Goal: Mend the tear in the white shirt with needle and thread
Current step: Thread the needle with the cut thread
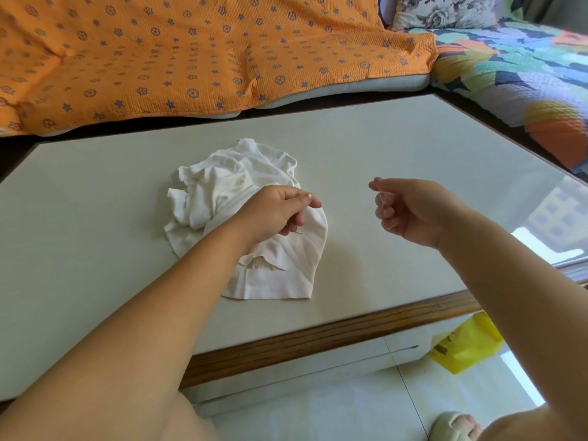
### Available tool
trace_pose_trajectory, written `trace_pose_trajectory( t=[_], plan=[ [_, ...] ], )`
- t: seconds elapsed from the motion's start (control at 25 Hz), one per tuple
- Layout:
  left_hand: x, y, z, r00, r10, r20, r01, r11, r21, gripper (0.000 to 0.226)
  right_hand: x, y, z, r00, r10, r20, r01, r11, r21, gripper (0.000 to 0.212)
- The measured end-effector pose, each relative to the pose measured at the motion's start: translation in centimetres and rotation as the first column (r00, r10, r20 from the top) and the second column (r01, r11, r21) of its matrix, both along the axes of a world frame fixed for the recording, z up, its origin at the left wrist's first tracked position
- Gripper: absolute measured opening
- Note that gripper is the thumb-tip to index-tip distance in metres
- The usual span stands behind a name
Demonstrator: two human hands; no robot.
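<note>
Writing: the yellow bag (467, 343) at lower right bears dark print too blurred to read.
White shirt (222, 192): crumpled on the table (95, 218) at the centre of the frame, with a tear (262, 262) in its lower part.
Left hand (280, 211): over the shirt's right edge, fingers curled, thumb against forefinger. What it pinches is too small to tell.
Right hand (410, 211): raised right of centre, apart from the shirt, curled fingers pinching pale thread (383, 198).
</note>
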State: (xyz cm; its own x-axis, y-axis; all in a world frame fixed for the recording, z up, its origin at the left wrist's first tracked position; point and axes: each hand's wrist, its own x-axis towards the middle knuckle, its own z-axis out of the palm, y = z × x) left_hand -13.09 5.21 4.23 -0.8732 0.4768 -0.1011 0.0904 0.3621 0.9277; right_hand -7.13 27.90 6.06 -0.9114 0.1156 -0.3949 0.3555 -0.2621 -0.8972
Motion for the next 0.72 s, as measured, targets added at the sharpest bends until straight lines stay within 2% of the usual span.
trace_pose_trajectory(
  t=[0.16, 0.2, 0.28, 0.32, 0.36, 0.44, 0.6, 0.68, 0.72],
  plan=[
    [-0.5, -0.6, 0.6, 0.995, 0.084, 0.053, -0.09, 0.988, 0.122, 0.025, 0.0, 0.6, -0.6, 0.998, -0.062, 0.027, 0.047, 0.927, 0.373, 0.012],
    [-0.6, -0.7, 0.7, 0.992, 0.099, 0.08, -0.111, 0.98, 0.167, 0.024, 0.0, 0.8, -0.6, 0.997, -0.068, 0.02, 0.049, 0.872, 0.487, 0.014],
    [-1.0, -0.9, 0.8, 0.984, 0.115, 0.137, -0.147, 0.956, 0.253, 0.023, 0.0, 1.2, -0.9, 0.997, -0.08, 0.009, 0.05, 0.703, 0.71, 0.016],
    [-1.1, -1.0, 0.8, 0.981, 0.115, 0.154, -0.155, 0.948, 0.277, 0.023, 0.0, 1.2, -1.1, 0.997, -0.076, 0.015, 0.037, 0.638, 0.769, 0.017],
    [-1.2, -1.1, 0.9, 0.981, 0.112, 0.161, -0.155, 0.946, 0.284, 0.022, 0.0, 1.2, -1.2, 0.998, -0.06, 0.028, 0.015, 0.614, 0.789, 0.017],
    [-1.0, -1.0, 1.0, 0.986, 0.106, 0.131, -0.135, 0.962, 0.236, 0.022, 0.1, 1.0, -1.1, 0.999, -0.012, 0.042, -0.024, 0.65, 0.76, 0.017],
    [0.1, -0.1, 0.7, 0.997, 0.051, -0.054, -0.055, 0.996, -0.071, 0.024, 0.4, 0.3, -0.2, 0.998, 0.064, 0.008, -0.054, 0.759, 0.649, 0.015],
    [0.8, 0.8, 0.5, 0.993, -0.022, -0.115, 0.007, 0.991, -0.133, 0.02, 0.7, -0.2, 0.3, 0.992, 0.124, -0.007, -0.094, 0.785, 0.612, 0.013],
    [1.2, 1.3, 0.4, 0.99, -0.071, -0.125, 0.052, 0.988, -0.144, 0.027, 0.9, -0.4, 0.6, 0.987, 0.162, -0.01, -0.123, 0.785, 0.607, 0.013]
  ],
)
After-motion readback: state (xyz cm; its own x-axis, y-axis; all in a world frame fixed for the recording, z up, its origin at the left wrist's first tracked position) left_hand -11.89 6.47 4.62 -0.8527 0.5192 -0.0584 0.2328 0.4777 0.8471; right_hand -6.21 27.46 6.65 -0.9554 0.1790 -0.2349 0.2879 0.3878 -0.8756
